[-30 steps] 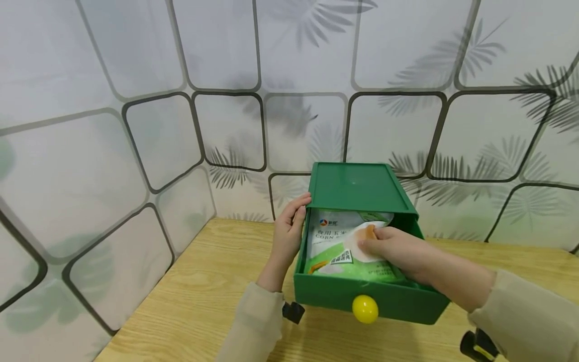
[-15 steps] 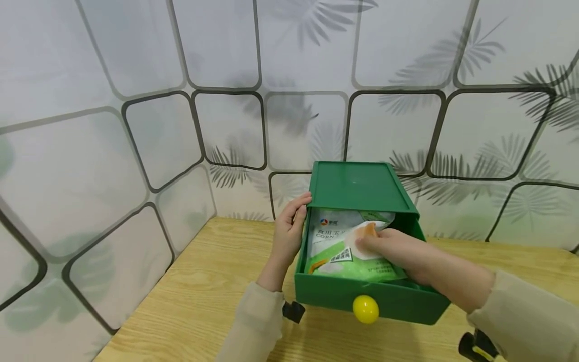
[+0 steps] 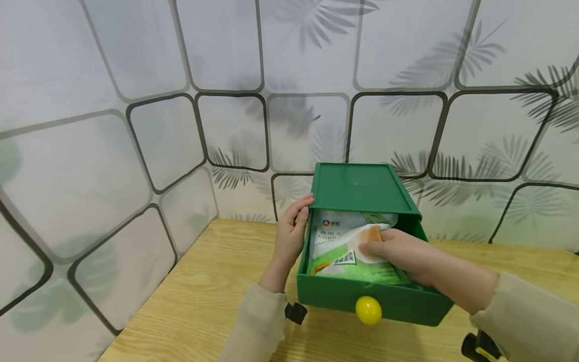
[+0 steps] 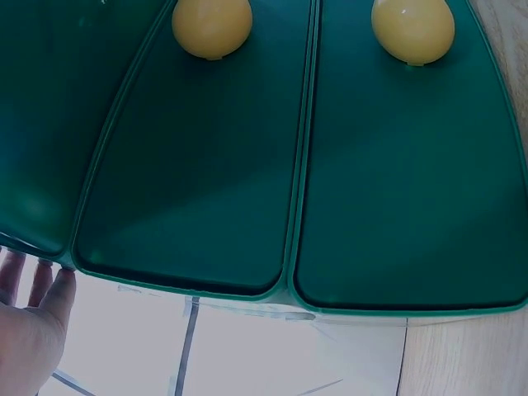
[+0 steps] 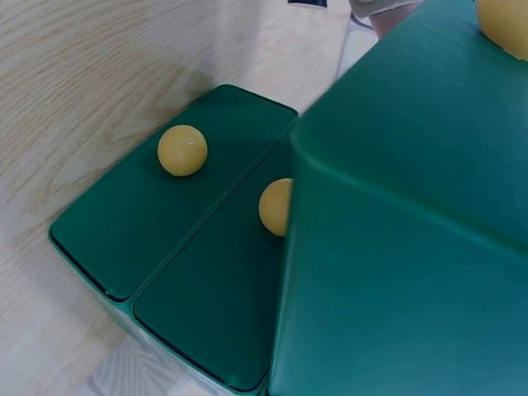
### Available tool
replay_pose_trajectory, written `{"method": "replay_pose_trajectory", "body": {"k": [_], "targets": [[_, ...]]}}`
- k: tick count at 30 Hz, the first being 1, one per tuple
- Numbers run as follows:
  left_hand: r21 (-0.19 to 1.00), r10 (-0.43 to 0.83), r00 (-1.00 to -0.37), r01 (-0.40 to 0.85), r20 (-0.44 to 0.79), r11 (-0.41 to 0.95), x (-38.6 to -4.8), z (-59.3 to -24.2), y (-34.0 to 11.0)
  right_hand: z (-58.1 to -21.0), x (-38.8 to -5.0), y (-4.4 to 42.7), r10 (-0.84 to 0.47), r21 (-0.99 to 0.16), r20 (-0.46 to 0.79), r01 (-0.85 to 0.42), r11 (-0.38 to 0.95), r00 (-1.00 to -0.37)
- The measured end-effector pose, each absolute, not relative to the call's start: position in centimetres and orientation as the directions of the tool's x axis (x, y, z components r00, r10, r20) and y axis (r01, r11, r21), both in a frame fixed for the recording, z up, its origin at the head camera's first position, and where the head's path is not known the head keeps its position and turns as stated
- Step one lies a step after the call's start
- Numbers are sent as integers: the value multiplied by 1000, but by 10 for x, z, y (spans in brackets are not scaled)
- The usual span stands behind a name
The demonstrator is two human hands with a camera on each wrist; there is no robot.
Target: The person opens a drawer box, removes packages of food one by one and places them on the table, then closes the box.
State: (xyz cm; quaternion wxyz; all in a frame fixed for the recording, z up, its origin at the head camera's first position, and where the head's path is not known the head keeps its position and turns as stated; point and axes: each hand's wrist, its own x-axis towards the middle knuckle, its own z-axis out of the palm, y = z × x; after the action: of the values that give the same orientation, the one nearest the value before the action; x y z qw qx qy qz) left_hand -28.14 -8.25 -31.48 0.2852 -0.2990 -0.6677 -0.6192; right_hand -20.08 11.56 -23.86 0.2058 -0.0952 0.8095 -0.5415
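On the table (image 3: 194, 286), a yellow knob (image 3: 368, 310) fronts a pulled-out green drawer (image 3: 325, 295). In it, the bag (image 3: 350, 266) lies just left of the right hand (image 3: 404, 254), which pinches it. The left hand (image 3: 291, 231), fingers extended, touches the cabinet's (image 3: 357, 186) side.

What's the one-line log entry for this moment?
left hand: touches cabinet | right hand: grips bag | drawer: open, bag inside

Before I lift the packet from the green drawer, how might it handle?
The packet is probably floppy: it looks soft and bent. Its smooth, plastic-looking surface might be slippery. Being broad and flattish, it seems unlikely to roll.
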Motion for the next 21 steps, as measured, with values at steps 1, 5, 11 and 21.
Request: {"method": "replay_pose_trajectory", "body": {"k": [1,5,11,21], "targets": [[658,45,-660,751,750,55,-282,-315,-82,-239,-201,116,-382,-917,-225,62,393,-896],[665,44,-667,745,744,46,-280,-312,-82,-240,-202,118,-398,-921,-212,46,388,-893],[679,40,-680,733,732,45,-262,-297,-81,-237,-202,120,-365,-917,-198,40,396,-910],[697,52,-699,715,713,52,-258,-293,-81,-231,-200,120,-305,-917,-204,73,393,-930]]}}
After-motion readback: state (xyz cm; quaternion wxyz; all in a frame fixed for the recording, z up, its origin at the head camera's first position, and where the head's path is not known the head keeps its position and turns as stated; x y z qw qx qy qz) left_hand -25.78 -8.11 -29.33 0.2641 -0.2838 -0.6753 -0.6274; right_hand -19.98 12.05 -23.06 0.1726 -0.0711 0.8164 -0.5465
